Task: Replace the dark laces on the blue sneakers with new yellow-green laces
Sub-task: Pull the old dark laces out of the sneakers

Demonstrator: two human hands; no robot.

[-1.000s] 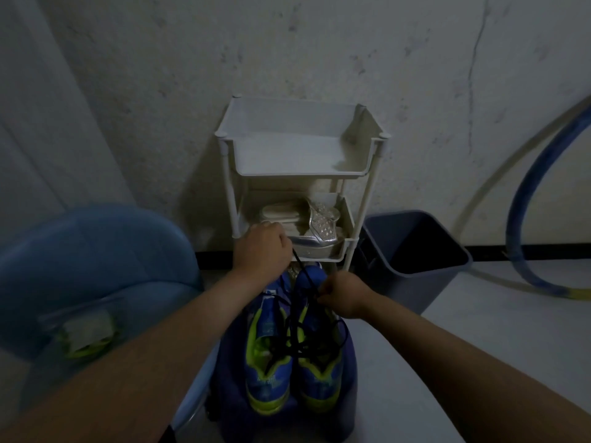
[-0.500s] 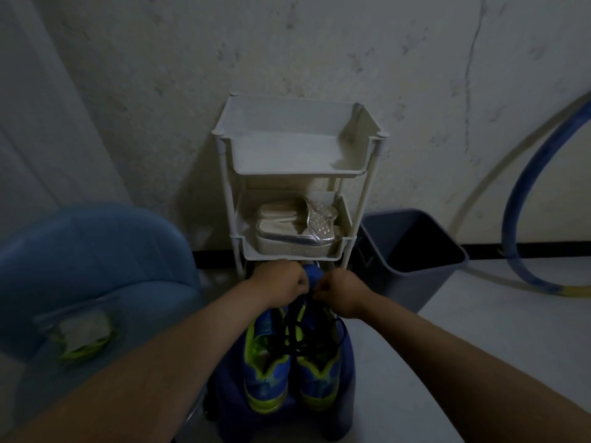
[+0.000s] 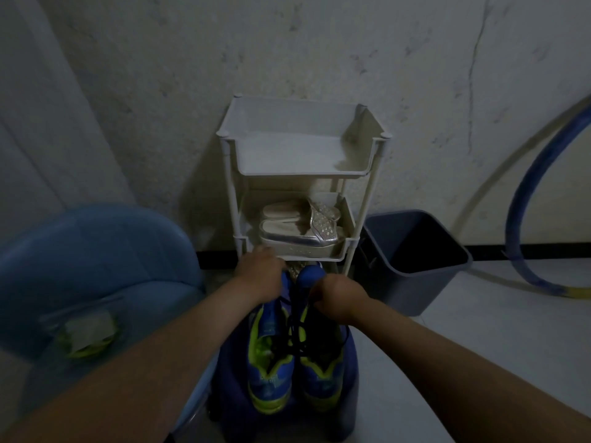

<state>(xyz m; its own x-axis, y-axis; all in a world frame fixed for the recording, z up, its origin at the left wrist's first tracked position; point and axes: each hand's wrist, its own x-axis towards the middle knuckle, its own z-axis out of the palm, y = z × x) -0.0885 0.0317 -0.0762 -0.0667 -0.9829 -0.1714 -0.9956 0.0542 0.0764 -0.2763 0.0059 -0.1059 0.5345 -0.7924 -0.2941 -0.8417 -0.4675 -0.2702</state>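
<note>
Looking down, I see the blue sneakers (image 3: 270, 366) side by side on a stool (image 3: 351, 378), long axes running away from me, toes toward the rack (image 3: 367, 174). The grip of my right hand (image 3: 339, 298) is clamped on the dark laces (image 3: 295, 338); that of my left hand (image 3: 260, 276) I cannot tell.

Blue sneakers (image 3: 299, 350) with yellow-green trim, dark laces (image 3: 295, 334); white rack (image 3: 300, 155); silver studded sandals (image 3: 300, 230); grey bin (image 3: 412, 260); blue chair (image 3: 96, 266).

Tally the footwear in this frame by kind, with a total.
blue sneakers: 2
silver shoes, on the white rack: 2
Total: 4
</note>
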